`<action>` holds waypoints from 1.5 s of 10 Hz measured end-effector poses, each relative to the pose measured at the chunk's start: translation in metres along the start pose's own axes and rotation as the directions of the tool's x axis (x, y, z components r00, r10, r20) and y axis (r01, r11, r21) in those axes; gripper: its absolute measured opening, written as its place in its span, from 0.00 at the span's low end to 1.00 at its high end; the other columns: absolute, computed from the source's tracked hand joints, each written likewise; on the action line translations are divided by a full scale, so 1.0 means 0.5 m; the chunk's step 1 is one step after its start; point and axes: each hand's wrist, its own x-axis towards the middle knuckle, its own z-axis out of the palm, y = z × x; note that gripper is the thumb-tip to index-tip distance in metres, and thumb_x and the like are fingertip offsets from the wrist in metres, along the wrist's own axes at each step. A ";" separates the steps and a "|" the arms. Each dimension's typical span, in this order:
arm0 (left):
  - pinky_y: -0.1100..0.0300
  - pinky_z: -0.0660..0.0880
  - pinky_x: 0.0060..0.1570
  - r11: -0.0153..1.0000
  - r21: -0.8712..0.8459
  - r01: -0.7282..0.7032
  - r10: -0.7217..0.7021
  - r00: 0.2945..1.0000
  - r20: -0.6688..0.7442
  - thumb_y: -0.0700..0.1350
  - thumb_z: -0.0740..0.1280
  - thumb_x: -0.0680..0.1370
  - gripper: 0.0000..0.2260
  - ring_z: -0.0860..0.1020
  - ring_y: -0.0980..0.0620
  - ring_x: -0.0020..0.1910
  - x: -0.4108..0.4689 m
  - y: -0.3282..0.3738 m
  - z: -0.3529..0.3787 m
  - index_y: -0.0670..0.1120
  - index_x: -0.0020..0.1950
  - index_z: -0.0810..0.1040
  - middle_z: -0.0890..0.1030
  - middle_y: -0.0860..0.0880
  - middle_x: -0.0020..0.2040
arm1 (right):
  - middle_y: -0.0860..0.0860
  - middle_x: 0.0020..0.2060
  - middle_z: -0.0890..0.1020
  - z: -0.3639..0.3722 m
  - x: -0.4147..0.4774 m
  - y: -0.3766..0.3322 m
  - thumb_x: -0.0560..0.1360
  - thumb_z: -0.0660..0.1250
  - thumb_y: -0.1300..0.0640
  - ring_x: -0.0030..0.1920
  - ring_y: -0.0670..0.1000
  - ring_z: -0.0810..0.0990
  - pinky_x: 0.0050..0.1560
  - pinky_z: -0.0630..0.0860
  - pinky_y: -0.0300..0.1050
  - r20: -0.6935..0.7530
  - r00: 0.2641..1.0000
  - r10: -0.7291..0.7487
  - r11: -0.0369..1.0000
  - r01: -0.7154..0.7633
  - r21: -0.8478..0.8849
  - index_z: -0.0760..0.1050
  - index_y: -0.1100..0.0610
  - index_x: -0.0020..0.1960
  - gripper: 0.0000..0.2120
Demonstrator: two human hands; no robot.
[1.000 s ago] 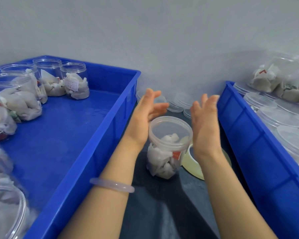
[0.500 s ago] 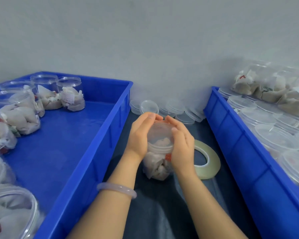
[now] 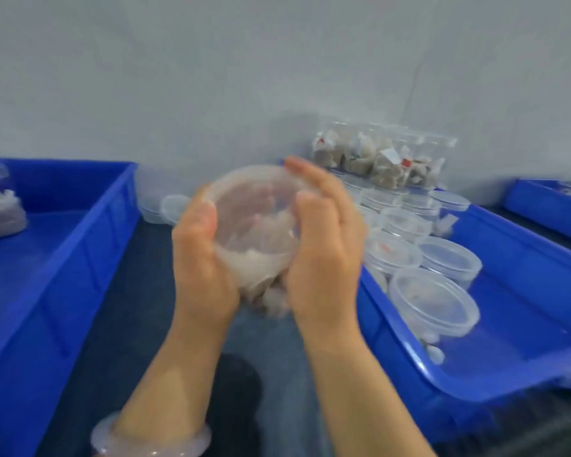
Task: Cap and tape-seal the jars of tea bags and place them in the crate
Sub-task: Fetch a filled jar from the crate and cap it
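Observation:
A clear plastic jar of tea bags [image 3: 254,232] is lifted off the dark table, tilted with its top toward me. My left hand [image 3: 201,258] grips its left side and my right hand [image 3: 323,245] grips its right side, fingers curled over the rim. The frame is blurred, so I cannot tell whether a lid sits on it. The blue crate [image 3: 508,367] on the right holds several capped jars [image 3: 432,301]. The tape roll is not in view.
Another blue crate [image 3: 80,245] stands at the left with a jar of tea bags [image 3: 0,209] inside. Loose clear lids [image 3: 172,206] lie by the wall. More jars [image 3: 383,159] lie stacked on the capped ones. A third blue crate edge [image 3: 548,206] shows far right.
Both hands closed round the jar and lifted it from the table, tilting it toward me. My view swung right, bringing the right crate into view and hiding the tape roll.

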 end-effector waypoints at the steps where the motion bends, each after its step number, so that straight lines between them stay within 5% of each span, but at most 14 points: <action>1: 0.59 0.77 0.36 0.999 -0.035 0.033 -0.028 0.990 0.140 0.50 0.54 0.68 0.19 0.82 0.49 0.41 0.010 0.023 0.100 0.42 0.45 0.80 0.84 0.48 0.40 | 0.29 0.40 0.73 -0.031 0.070 -0.004 0.80 0.52 0.53 0.38 0.29 0.69 0.51 0.73 0.34 0.056 0.998 -0.005 0.982 0.015 -0.189 0.70 0.43 0.68 0.19; 2: 0.59 0.77 0.44 0.999 -0.023 -0.036 0.040 0.978 0.204 0.49 0.54 0.71 0.17 0.82 0.51 0.46 0.024 0.022 0.195 0.42 0.48 0.78 0.82 0.47 0.43 | 0.29 0.46 0.68 -0.082 0.154 -0.029 0.84 0.45 0.51 0.48 0.29 0.67 0.61 0.64 0.37 0.113 0.994 0.006 0.907 0.042 -0.419 0.57 0.36 0.73 0.20; 3: 0.67 0.73 0.53 0.984 0.139 -0.109 0.070 0.962 0.263 0.46 0.55 0.75 0.10 0.77 0.64 0.49 0.072 -0.007 0.259 0.50 0.48 0.75 0.79 0.52 0.46 | 0.44 0.31 0.80 -0.178 0.211 -0.138 0.68 0.59 0.53 0.36 0.51 0.79 0.38 0.75 0.45 -0.094 0.939 -0.331 0.902 0.285 -0.323 0.80 0.43 0.45 0.13; 4: 0.55 0.73 0.54 0.961 0.266 0.073 -0.170 0.915 0.365 0.43 0.54 0.81 0.10 0.74 0.54 0.45 0.128 -0.061 0.307 0.51 0.50 0.74 0.76 0.51 0.46 | 0.47 0.33 0.81 -0.238 0.281 -0.134 0.65 0.55 0.49 0.39 0.57 0.81 0.41 0.75 0.46 -0.014 0.927 -0.375 0.774 0.305 -0.554 0.79 0.48 0.48 0.18; 5: 0.59 0.72 0.44 0.898 0.392 0.200 -0.353 0.859 0.370 0.39 0.53 0.83 0.10 0.74 0.50 0.41 0.165 -0.147 0.347 0.49 0.50 0.71 0.75 0.45 0.48 | 0.55 0.48 0.83 -0.303 0.341 -0.069 0.68 0.53 0.53 0.51 0.56 0.81 0.53 0.76 0.48 0.031 0.967 -0.253 0.666 0.197 -0.720 0.79 0.57 0.57 0.23; 6: 0.62 0.74 0.54 0.837 0.489 0.247 -0.436 0.841 0.322 0.35 0.55 0.82 0.16 0.77 0.42 0.56 0.178 -0.233 0.358 0.42 0.70 0.67 0.74 0.37 0.64 | 0.59 0.52 0.82 -0.362 0.358 0.014 0.69 0.51 0.54 0.55 0.59 0.78 0.57 0.71 0.48 0.031 0.997 -0.075 0.596 0.070 -0.800 0.77 0.60 0.61 0.26; 7: 0.70 0.69 0.56 0.729 0.668 0.145 -0.494 0.787 0.369 0.35 0.59 0.81 0.20 0.72 0.44 0.65 0.173 -0.304 0.347 0.38 0.73 0.64 0.70 0.40 0.70 | 0.61 0.53 0.81 -0.418 0.339 0.100 0.70 0.49 0.53 0.58 0.60 0.74 0.58 0.69 0.50 -0.026 0.998 0.053 0.509 -0.050 -0.859 0.76 0.58 0.63 0.27; 8: 0.57 0.66 0.66 0.592 0.802 0.077 -0.603 0.702 0.378 0.40 0.62 0.81 0.18 0.72 0.44 0.67 0.163 -0.352 0.350 0.40 0.71 0.70 0.73 0.41 0.68 | 0.58 0.57 0.79 -0.485 0.332 0.151 0.76 0.53 0.59 0.55 0.54 0.75 0.55 0.71 0.43 -0.234 0.953 0.194 0.641 -0.303 -0.705 0.77 0.58 0.60 0.19; 9: 0.52 0.70 0.63 0.474 0.874 -0.109 -0.592 0.695 0.408 0.42 0.61 0.80 0.12 0.76 0.44 0.60 0.155 -0.376 0.357 0.43 0.60 0.79 0.80 0.43 0.60 | 0.58 0.55 0.79 -0.534 0.324 0.186 0.77 0.59 0.66 0.49 0.55 0.78 0.48 0.77 0.44 -0.315 0.841 0.440 0.636 -0.539 -0.552 0.78 0.60 0.57 0.13; 10: 0.48 0.64 0.68 0.232 0.894 -0.382 -0.613 0.656 0.440 0.44 0.61 0.79 0.12 0.74 0.46 0.62 0.144 -0.390 0.355 0.52 0.60 0.80 0.79 0.48 0.62 | 0.57 0.55 0.78 -0.541 0.309 0.210 0.77 0.61 0.66 0.53 0.57 0.78 0.52 0.76 0.51 -0.247 0.783 0.571 0.515 -0.576 -0.635 0.77 0.60 0.60 0.13; 11: 0.48 0.61 0.70 0.178 0.861 -0.476 -0.589 0.649 0.481 0.44 0.60 0.80 0.15 0.71 0.46 0.66 0.143 -0.391 0.354 0.53 0.64 0.77 0.76 0.48 0.65 | 0.55 0.56 0.78 -0.534 0.306 0.210 0.78 0.57 0.66 0.50 0.50 0.76 0.43 0.72 0.41 -0.214 0.818 0.534 0.498 -0.509 -0.702 0.77 0.57 0.59 0.15; 13: 0.54 0.64 0.67 0.158 0.809 -0.567 -0.475 0.674 0.565 0.46 0.63 0.78 0.16 0.67 0.45 0.68 0.157 -0.320 0.327 0.50 0.65 0.76 0.76 0.46 0.65 | 0.61 0.60 0.79 -0.538 0.323 0.221 0.78 0.61 0.59 0.61 0.63 0.74 0.61 0.70 0.57 -0.233 0.920 0.314 0.207 -0.306 -0.929 0.77 0.57 0.62 0.14; 14: 0.54 0.64 0.65 0.085 0.825 -0.559 -0.470 0.708 0.528 0.48 0.63 0.78 0.16 0.67 0.45 0.68 0.193 -0.244 0.244 0.49 0.66 0.75 0.75 0.45 0.65 | 0.62 0.56 0.80 -0.518 0.355 0.213 0.75 0.64 0.50 0.57 0.66 0.76 0.55 0.74 0.44 -0.167 0.923 0.346 0.204 -0.247 -0.947 0.78 0.57 0.61 0.18; 15: 0.52 0.66 0.64 -0.092 0.877 -0.471 -0.458 0.802 0.383 0.48 0.63 0.78 0.17 0.69 0.44 0.67 0.241 -0.149 0.117 0.50 0.67 0.74 0.74 0.45 0.67 | 0.56 0.54 0.81 -0.461 0.421 0.249 0.76 0.61 0.47 0.52 0.62 0.78 0.56 0.71 0.33 0.028 0.932 0.361 0.226 -0.059 -0.972 0.75 0.51 0.62 0.17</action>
